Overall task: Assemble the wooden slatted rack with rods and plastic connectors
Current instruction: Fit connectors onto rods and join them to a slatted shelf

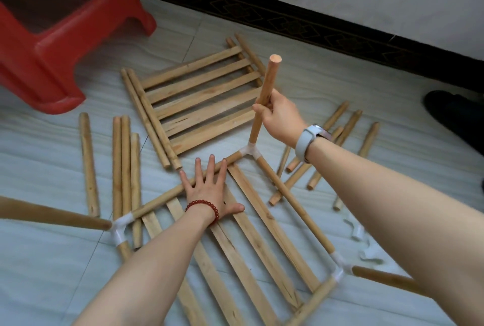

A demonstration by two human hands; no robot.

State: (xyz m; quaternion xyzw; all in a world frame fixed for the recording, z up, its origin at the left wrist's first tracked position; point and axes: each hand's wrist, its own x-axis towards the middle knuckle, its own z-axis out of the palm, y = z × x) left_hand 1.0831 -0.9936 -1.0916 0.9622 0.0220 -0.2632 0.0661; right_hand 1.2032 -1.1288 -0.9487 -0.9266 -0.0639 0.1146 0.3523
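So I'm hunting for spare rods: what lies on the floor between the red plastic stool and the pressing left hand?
In the head view, loose round wooden rods lie on the floor between the red plastic stool and the left hand.

Pale tiled floor (301, 82) carries two wooden slatted panels (201, 100), loose rods (89, 166) on either side, spare white plastic connectors (358, 231) at right, and a red plastic stool (52, 45) at upper left.

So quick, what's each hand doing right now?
Left hand: open, pressing flat on the slatted panel.
Right hand: gripping the upright rod in the corner connector.
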